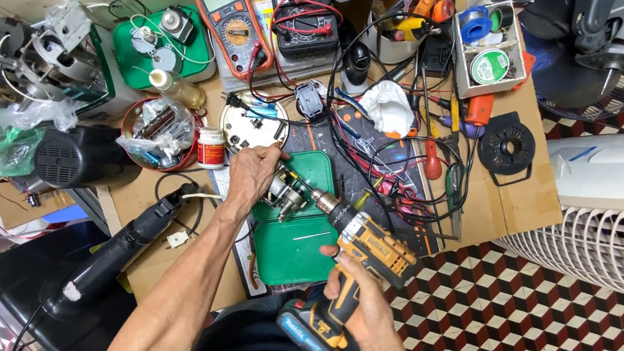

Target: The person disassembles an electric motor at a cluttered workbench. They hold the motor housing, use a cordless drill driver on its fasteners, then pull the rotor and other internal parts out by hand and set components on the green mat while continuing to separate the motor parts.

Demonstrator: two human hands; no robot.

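Head view. Cordless drill [353,266], one, yellow and black with blue battery base, at 6 o'clock; right hand [361,296] closed round its grip. Small metal motor part [288,192], one, at centre on green tray [298,253], chuck touching it; left hand [252,172] clasps it. Multimeters, two, at 12 o'clock: one orange-cased [230,12], one black [306,28]. White jar with red label [211,149], one, at 10 o'clock. Tape rolls, boxed, at 1 o'clock: one green [489,65], one blue [476,24].

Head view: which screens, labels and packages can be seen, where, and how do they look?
Multimeter: top centre, orange case, grey screen.
Small jar: beside left hand, white, red label.
Drill: in right hand, yellow, label on blue battery base.
Box: top right, white, holding tape rolls.
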